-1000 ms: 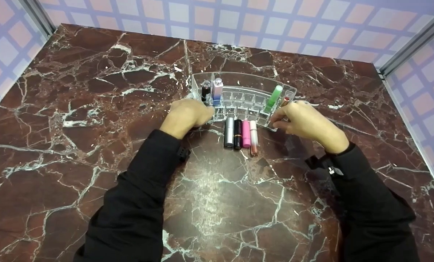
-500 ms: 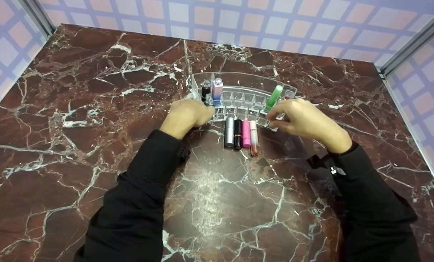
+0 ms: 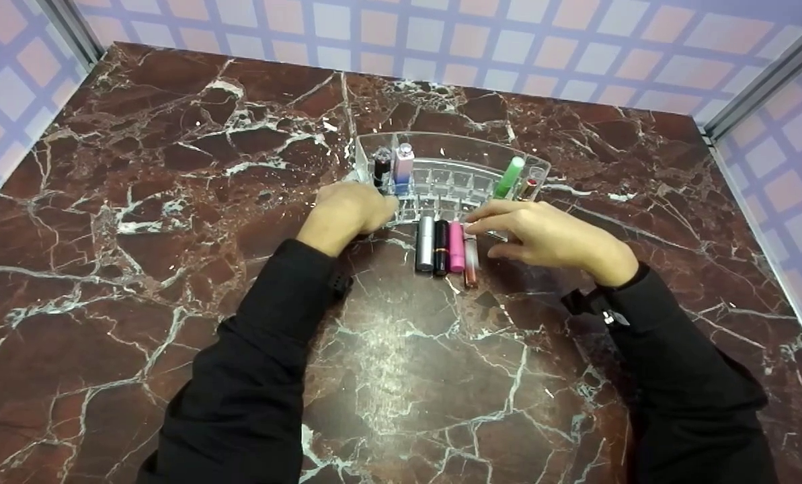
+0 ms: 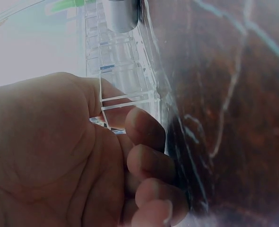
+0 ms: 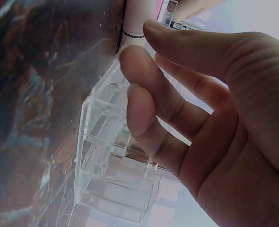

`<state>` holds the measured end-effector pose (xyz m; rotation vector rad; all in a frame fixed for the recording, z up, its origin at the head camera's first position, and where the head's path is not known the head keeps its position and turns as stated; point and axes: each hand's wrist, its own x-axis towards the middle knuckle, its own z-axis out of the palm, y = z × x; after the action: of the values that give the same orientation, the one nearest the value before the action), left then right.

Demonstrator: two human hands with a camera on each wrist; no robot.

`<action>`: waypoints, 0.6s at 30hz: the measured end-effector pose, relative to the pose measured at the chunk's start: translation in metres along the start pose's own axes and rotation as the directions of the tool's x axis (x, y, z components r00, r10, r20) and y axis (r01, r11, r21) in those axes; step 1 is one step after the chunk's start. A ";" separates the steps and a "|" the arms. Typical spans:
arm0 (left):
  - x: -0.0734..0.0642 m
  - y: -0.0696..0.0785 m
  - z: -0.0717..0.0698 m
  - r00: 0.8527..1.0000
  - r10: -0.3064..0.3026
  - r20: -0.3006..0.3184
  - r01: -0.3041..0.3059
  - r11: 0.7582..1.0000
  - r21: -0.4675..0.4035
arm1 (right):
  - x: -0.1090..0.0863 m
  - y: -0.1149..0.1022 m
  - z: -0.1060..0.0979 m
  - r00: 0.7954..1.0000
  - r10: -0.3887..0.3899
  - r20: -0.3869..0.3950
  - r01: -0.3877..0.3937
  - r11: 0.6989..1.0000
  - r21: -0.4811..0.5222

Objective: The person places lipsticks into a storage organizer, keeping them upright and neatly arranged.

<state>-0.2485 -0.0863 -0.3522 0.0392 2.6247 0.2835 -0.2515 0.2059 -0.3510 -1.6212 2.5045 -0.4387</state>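
Note:
A clear curved lipstick organizer (image 3: pixel 441 180) stands on the marbled table. My left hand (image 3: pixel 350 212) grips its left front corner, fingers curled at the end wall in the left wrist view. Side by side before it lie a silver tube (image 3: pixel 425 242), a black lipstick (image 3: pixel 440 252), a pink tube (image 3: pixel 456 247) and a lip gloss (image 3: pixel 470 259) fading from white to reddish. My right hand (image 3: pixel 542 232) hovers with loosely bent fingers, fingertips right at the lip gloss's pale end. In the right wrist view, thumb and forefinger stand apart beside the white tube (image 5: pixel 135 19).
In the organizer's left end stand a dark tube (image 3: pixel 382 168) and a pink-to-blue tube (image 3: pixel 403 168). At its right end are a green tube (image 3: pixel 509 178) and a red-topped tube (image 3: pixel 530 188). Checkered walls (image 3: pixel 441 40) edge the table.
My right hand has moved from the organizer's right end leftward to the lip gloss, uncovering the red-topped tube in the organizer. The left hand keeps its hold on the left corner.

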 end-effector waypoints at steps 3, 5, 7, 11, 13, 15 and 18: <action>0.000 0.000 0.000 1.000 -0.001 0.004 0.001 1.000 0.002 | 0.001 0.001 0.001 1.000 -0.007 0.019 0.007 1.000 -0.006; 0.000 0.000 0.000 1.000 -0.003 0.007 0.003 1.000 0.006 | 0.000 0.001 0.002 0.999 -0.010 0.031 0.010 1.000 -0.005; 0.000 0.000 0.000 1.000 -0.006 0.011 0.006 1.000 0.012 | 0.000 0.002 0.003 0.999 -0.012 0.043 0.012 1.000 -0.003; 0.001 0.001 0.000 1.000 -0.009 0.015 0.009 1.000 0.016 | 0.000 0.001 0.002 0.998 -0.011 0.065 0.011 1.000 0.000; 0.001 0.001 0.000 1.000 -0.008 0.013 0.007 1.000 0.017 | -0.001 0.001 0.001 0.998 -0.005 0.068 0.006 1.000 -0.007; 0.001 0.001 0.000 1.000 -0.006 0.011 0.006 1.000 0.020 | -0.001 0.001 0.000 0.998 0.000 0.070 0.001 1.000 -0.011; 0.001 0.001 0.000 1.000 -0.005 0.009 0.004 1.000 0.022 | -0.002 0.001 -0.001 0.997 0.000 0.071 0.001 1.000 -0.015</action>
<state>-0.2491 -0.0856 -0.3521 0.0417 2.6188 0.2528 -0.2518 0.2085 -0.3507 -1.6132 2.4616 -0.3570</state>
